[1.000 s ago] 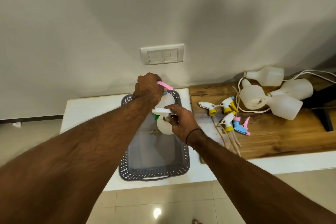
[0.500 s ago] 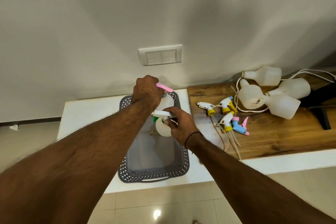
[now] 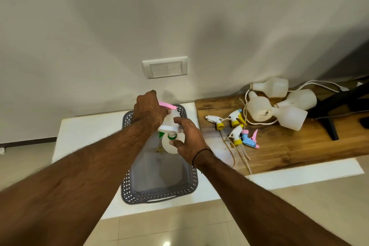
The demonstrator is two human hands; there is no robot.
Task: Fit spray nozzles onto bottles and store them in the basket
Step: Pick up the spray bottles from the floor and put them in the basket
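Observation:
The grey perforated basket stands on the white counter. My left hand grips a white bottle with a pink-trigger nozzle over the basket's far end. My right hand has its thumb and index finger around a second white bottle with a white-and-green nozzle, which stands inside the basket just in front of the first. On the wooden board to the right lie three yellow-collared nozzles and a blue-and-pink one. Behind them are several bare bottles.
A switch plate is on the wall behind the basket. A white cable loops around the bare bottles, and a black stand rests on the board's right end. Tiled floor lies below the counter's front edge.
My right hand's fingers have spread from a tight grip on the green nozzle to a looser hold around the bottle's neck. My left hand stays on the pink-nozzle bottle.

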